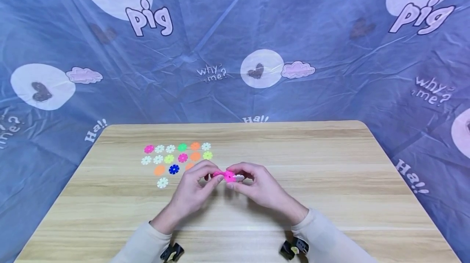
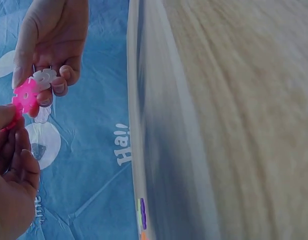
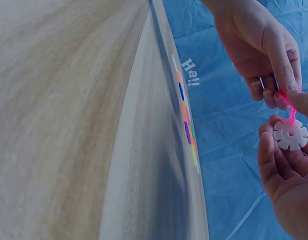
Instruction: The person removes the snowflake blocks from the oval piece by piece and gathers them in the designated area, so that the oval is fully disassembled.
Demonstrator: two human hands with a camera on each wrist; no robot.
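Above the table, both hands hold a short chain of notched plastic snowflake discs. My left hand [image 1: 192, 185] pinches a pink disc [image 1: 218, 173] at the chain's left end, between thumb and fingers. My right hand [image 1: 258, 183] grips the other end, its thumb and fingers around a second pink disc [image 2: 26, 95] and a white disc [image 3: 290, 134]. The discs are slotted together at angles, and the fingers partly hide the joints. In the left wrist view, the right hand [image 2: 54, 35] comes down from above to meet the left hand [image 2: 14, 190].
Left of centre, loose snowflake discs lie flat in rough rows, among them a dark blue disc [image 1: 174, 169], a green disc [image 1: 182, 147] and a white disc [image 1: 162, 182]. The left hand partly covers an orange disc [image 1: 189, 166]. Blue printed cloth [image 1: 227, 91] hangs behind the wooden table [image 1: 330, 161].
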